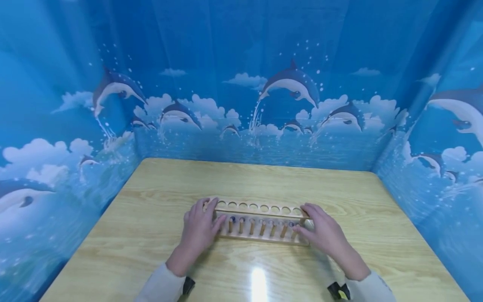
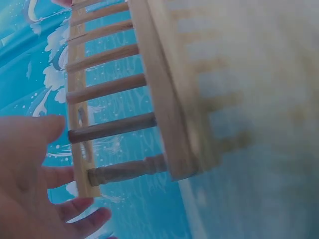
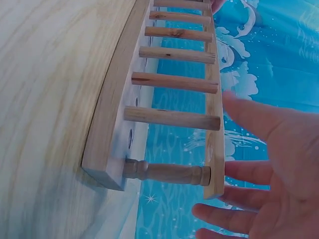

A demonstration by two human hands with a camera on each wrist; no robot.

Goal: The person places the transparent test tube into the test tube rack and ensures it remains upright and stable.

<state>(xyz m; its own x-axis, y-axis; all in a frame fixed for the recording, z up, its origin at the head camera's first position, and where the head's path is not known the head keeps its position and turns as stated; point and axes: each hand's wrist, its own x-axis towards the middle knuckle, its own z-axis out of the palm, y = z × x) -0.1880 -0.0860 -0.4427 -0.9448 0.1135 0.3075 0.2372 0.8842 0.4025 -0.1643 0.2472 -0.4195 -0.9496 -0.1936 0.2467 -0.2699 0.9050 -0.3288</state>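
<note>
A wooden test tube rack point(image 1: 260, 214) stands upright on the table, long side facing me. Its top board has a row of round holes, and several dowel pegs point(image 3: 172, 118) rise from the base board point(image 2: 167, 114). My left hand point(image 1: 198, 228) holds the rack's left end, thumb at the front and fingers behind the top board. At the opposite end, my right hand point(image 1: 324, 230) holds the top board the same way, its thumb near the front pegs. Turned end posts point(image 2: 127, 171) join the two boards. No tubes show in the holes.
The light wood-grain table point(image 1: 181, 180) extends around the rack on all sides. A blue curtain point(image 1: 241, 147) printed with dolphins and clouds encloses the back and both sides. A bright light reflection lies on the tabletop in front of the rack.
</note>
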